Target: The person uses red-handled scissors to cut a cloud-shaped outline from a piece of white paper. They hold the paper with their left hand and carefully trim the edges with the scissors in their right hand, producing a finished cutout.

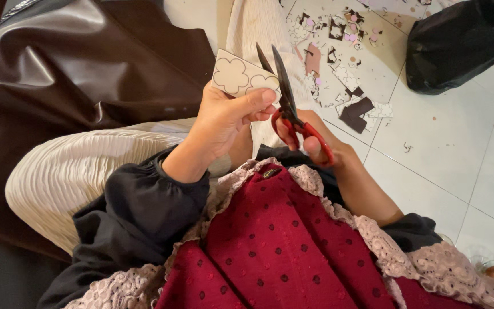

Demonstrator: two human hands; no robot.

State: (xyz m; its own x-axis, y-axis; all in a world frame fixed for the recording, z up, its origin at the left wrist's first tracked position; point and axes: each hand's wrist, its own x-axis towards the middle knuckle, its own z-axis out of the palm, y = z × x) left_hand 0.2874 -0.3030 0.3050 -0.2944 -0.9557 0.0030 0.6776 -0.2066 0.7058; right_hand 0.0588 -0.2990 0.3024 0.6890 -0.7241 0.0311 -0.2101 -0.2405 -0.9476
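My left hand [224, 120] grips a small pale card [238, 75] with flower outlines drawn on it, thumb pressed on its lower right corner. My right hand [315, 140] holds red-handled scissors [290, 103], fingers through the loops. The dark blades are parted and point up and away, right beside the card's right edge. Both hands hover above my lap, over cream pleated fabric [75, 166].
Brown leather sheet [70, 68] lies to the left. Paper and leather scraps [344, 63] are scattered on the white tiled floor [441, 149] ahead. A black plastic bag [458, 43] sits at top right. Red dotted cloth with lace trim [281, 246] hangs below.
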